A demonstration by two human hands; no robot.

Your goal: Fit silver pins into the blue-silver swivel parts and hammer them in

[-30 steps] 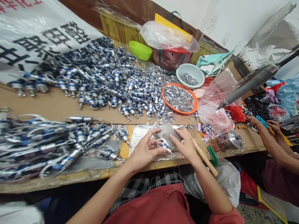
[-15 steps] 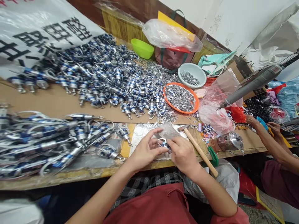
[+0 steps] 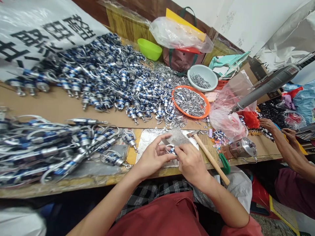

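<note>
My left hand (image 3: 152, 157) and my right hand (image 3: 190, 162) meet at the table's front edge, both pinching one small blue-and-silver metal clasp (image 3: 170, 149). They hold it just above a grey metal block (image 3: 176, 137) lying on a white sheet. A wooden-handled hammer (image 3: 209, 157) lies beside my right hand, its head near the block. A large heap of the same blue-and-silver clasps (image 3: 103, 78) covers the cardboard ahead. A second pile of clasps (image 3: 56, 147) lies to my left.
An orange tray (image 3: 206, 113) and a pale bowl (image 3: 213, 75) hold small metal parts. A green bowl (image 3: 150, 49), plastic bags and a metal kettle (image 3: 242, 149) stand nearby. Another person's hands (image 3: 278, 129) work at the right, under a grey power tool (image 3: 265, 87).
My right hand has shifted left and closed in on the clasp, fingers now meeting my left hand's. The hammer, earlier partly covered by my right hand, now lies in full view.
</note>
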